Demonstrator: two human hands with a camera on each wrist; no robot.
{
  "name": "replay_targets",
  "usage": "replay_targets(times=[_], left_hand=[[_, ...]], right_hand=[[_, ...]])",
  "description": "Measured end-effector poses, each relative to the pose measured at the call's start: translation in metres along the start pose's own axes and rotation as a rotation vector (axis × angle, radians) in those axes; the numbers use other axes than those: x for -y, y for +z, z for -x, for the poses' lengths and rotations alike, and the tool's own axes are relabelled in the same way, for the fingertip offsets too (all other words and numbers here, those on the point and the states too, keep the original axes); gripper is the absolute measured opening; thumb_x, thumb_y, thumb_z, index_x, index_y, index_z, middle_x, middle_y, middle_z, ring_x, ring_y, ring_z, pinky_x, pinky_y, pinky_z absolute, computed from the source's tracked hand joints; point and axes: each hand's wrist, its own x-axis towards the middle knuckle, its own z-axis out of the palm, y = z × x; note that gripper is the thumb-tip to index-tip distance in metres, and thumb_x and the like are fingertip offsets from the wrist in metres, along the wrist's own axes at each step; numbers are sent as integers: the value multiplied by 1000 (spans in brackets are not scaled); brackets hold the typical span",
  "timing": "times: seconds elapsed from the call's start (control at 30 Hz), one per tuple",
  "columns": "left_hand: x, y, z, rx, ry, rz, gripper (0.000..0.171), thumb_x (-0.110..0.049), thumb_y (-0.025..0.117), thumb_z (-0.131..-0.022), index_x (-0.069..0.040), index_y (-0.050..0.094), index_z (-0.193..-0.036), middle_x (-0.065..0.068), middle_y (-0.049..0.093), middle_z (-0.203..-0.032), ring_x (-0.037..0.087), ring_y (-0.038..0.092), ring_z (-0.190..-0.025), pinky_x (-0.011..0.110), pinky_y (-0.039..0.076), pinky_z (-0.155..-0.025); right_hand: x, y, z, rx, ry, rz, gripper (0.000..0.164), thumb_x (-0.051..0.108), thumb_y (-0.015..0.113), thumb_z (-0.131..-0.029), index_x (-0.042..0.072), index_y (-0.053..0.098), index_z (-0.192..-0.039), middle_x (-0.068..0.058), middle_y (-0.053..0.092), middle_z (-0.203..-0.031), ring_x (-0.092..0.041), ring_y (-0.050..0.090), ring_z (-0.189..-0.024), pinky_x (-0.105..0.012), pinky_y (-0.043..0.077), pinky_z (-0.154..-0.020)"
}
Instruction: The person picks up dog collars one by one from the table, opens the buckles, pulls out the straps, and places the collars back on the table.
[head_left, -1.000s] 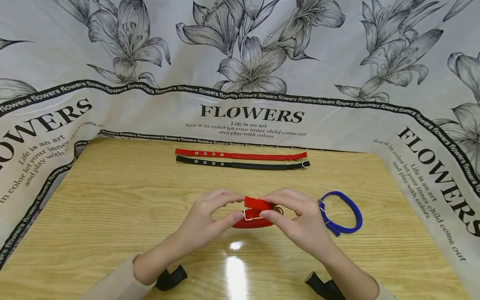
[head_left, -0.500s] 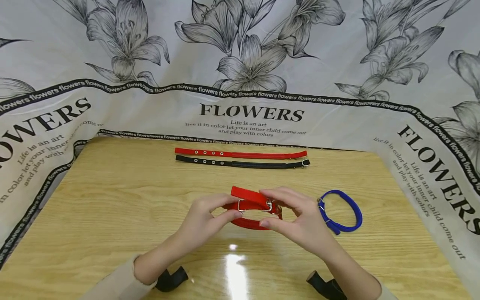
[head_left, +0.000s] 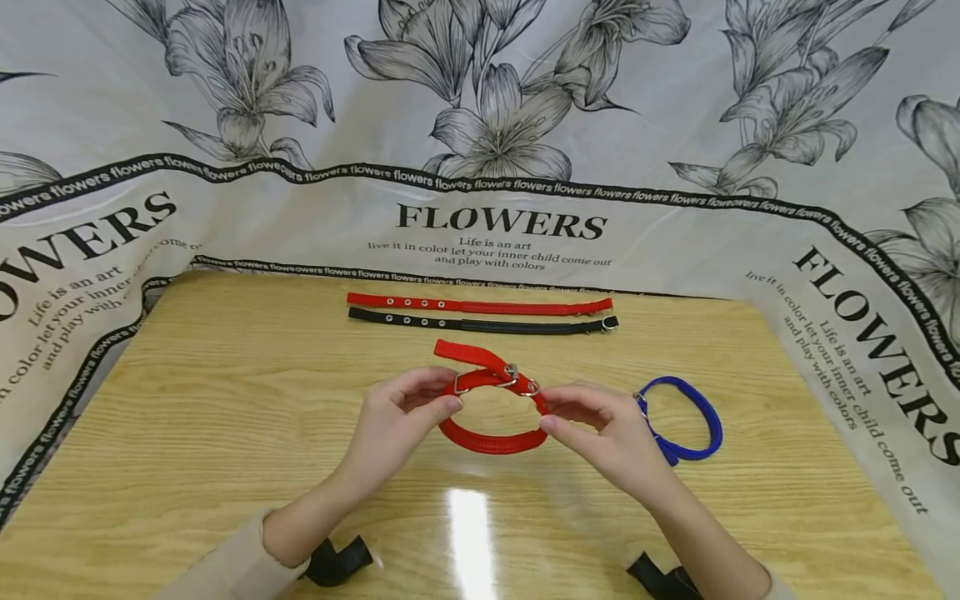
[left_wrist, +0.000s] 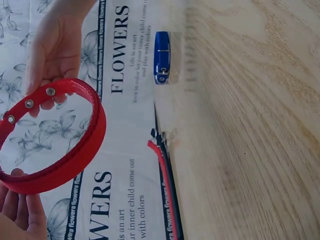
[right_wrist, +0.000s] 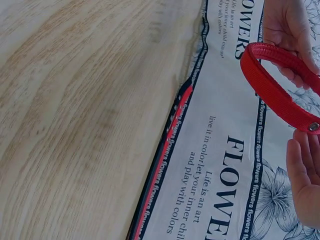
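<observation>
While both hands are working just below the middle of the head view, a red collar [head_left: 491,443] is being held up between them, bent into a loop and raised off the counter [head_left: 225,400]. The left hand [head_left: 396,417] is pinching the loop's left side between thumb and fingers, close to a rectangular metal keeper [head_left: 456,385]; the right hand [head_left: 609,432] is pinching its right side, near a metal ring [head_left: 533,387]. A loose red tail [head_left: 459,353] is sticking out to the upper left, beyond the silver buckle [head_left: 512,372] — and in the left wrist view, metal eyelets [left_wrist: 29,103] are showing along the band. At the right of the frame, a blue collar [head_left: 714,421] is lying on the counter, closed into a loop. Above the hands, a red strap [head_left: 502,308] and a black strap [head_left: 510,326] are lying side by side, almost straight, running left to right. Behind them, a white cloth [head_left: 300,225] is rising across the top, bearing flower drawings [head_left: 498,125] and dark lettering [head_left: 501,222]. Two dark objects [head_left: 339,563] are showing at the lower left and lower right — what they are, I cannot tell.
</observation>
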Motion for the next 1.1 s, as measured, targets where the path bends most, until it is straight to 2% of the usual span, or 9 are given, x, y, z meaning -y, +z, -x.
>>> replay_targets(times=[0.13,0.3,0.6,0.83,1.1], left_hand=[[1,0,0,-5,-11,37,25,-8,72,-81,1,67,-104,12,68,-93,19,64,-84,27,54,-75],[-1,0,-1,7,-11,38,24,-9,74,-80,0,68,-101,9,68,-92,18,63,-81,27,54,-71],[-5,1,0,69,-21,61,21,-4,72,-80,3,69,-99,16,68,-91,17,64,-76,26,54,-67],[-5,0,1,100,-55,38,21,-8,72,-81,2,69,-99,12,69,-91,17,64,-77,27,54,-69],[-2,0,1,118,-50,15,20,-8,73,-80,3,69,-97,11,69,-90,17,63,-73,26,54,-64]], right_hand=[[-2,1,-1,1,-22,-44,21,0,65,-85,-1,65,-106,-5,64,-95,-18,63,-85,-26,55,-73],[-1,1,-1,-7,-12,-72,21,0,64,-86,-3,64,-107,-4,63,-96,-17,61,-87,-26,55,-71],[0,1,1,-2,7,-108,19,-1,63,-86,-6,64,-105,-17,61,-94,-17,60,-86,-26,55,-70],[0,1,1,9,32,-119,19,1,63,-88,-4,65,-106,-6,63,-97,-18,61,-86,-27,55,-72],[-1,2,0,-2,1,-121,20,-4,61,-87,-5,65,-107,-5,63,-97,-16,59,-84,-25,55,-71]])
